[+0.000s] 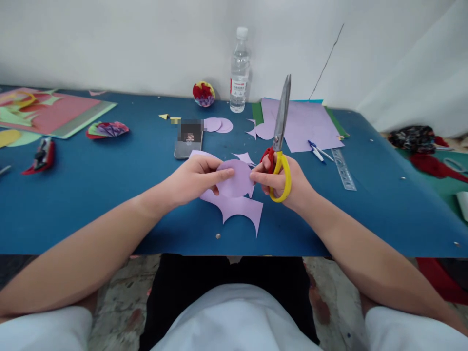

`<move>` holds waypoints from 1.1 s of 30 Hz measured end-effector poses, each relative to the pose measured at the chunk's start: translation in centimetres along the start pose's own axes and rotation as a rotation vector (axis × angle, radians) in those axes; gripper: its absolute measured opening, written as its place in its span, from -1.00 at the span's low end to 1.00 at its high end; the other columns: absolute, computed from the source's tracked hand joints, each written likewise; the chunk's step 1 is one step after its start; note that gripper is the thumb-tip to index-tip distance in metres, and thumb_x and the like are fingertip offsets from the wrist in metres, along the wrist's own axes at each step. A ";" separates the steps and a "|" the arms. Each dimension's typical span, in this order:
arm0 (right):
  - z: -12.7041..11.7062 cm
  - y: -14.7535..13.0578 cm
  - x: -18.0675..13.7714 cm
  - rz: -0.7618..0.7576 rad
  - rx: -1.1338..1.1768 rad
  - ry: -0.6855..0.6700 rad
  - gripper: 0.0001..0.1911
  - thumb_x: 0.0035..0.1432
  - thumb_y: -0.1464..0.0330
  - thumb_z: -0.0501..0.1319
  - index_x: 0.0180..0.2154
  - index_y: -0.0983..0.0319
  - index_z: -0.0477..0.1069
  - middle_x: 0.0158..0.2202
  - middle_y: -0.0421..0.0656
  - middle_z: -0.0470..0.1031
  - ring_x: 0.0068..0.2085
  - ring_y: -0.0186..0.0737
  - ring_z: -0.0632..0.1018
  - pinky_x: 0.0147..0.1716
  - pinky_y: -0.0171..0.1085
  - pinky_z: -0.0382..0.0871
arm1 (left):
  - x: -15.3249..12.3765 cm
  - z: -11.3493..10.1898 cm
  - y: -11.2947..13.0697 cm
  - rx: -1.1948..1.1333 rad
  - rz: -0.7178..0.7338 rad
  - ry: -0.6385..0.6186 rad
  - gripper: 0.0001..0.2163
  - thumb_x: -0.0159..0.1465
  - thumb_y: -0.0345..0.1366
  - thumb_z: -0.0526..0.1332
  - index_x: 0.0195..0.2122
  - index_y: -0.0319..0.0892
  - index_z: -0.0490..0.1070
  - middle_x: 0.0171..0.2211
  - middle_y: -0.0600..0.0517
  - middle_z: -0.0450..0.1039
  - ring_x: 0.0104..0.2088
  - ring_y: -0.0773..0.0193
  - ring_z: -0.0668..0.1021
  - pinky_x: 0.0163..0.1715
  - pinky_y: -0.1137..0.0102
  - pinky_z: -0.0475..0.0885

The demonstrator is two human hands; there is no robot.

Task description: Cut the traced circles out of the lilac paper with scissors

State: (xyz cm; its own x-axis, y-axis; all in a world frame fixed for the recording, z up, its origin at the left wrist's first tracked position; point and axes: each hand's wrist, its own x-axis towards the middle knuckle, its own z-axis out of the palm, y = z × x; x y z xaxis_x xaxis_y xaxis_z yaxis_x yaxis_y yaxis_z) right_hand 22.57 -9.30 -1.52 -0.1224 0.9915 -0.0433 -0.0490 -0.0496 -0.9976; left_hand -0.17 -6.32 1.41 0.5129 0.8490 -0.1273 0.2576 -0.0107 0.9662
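Observation:
Between my two hands is a round purple paper disc point(236, 181), held above the table. My left hand point(193, 179) pinches its left side, thumb on top. With thumb and finger my right hand point(287, 180) touches the disc's right edge, and the scissors point(281, 131) hang on that same hand. Their blades point up and look closed; one handle loop is yellow, the other red. Under the hands lie purple paper offcuts point(243, 207) with curved cut edges. More purple discs point(219, 125) overlap beside a phone point(188, 141) further back.
A water bottle point(239, 73) stands by the wall near a colourful paper ball point(204, 93). Purple sheets point(303, 124), pens point(317, 152) and a clear ruler point(343, 169) lie right. Leftward are a stapler point(44, 155), a folded paper piece point(107, 129) and coloured sheets point(69, 114).

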 end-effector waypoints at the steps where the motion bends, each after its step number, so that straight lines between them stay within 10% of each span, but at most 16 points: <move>1: -0.1 0.0 0.1 -0.005 -0.001 0.019 -0.32 -0.27 0.17 0.65 -0.39 0.12 0.15 -0.46 -0.26 0.55 -0.56 -0.34 0.46 -0.64 -0.34 0.28 | 0.1 -0.1 -0.1 0.000 -0.002 0.002 -0.76 0.22 -0.11 0.41 -0.39 -0.21 0.63 -0.47 0.03 0.55 -0.53 0.38 0.48 -0.54 0.50 0.43; 33: -0.3 -0.3 0.1 0.017 -0.065 0.146 -0.39 -0.33 0.22 0.66 -0.42 0.15 0.27 -0.52 -0.29 0.50 -0.59 -0.38 0.40 -0.68 -0.35 0.28 | 0.8 -1.5 -0.8 0.025 0.056 -0.103 -0.77 0.11 -0.18 0.51 -0.24 -0.13 0.69 -0.30 -0.04 0.68 -0.30 0.19 0.64 -0.27 0.33 0.56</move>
State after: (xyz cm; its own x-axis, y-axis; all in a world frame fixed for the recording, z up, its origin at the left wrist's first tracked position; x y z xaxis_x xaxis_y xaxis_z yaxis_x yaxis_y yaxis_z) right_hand 22.84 -9.13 -1.24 0.0232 0.9978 -0.0626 0.0168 -0.0630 -0.9979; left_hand -1.15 -4.83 0.81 0.6080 0.7880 -0.0964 0.2459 -0.0715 0.9667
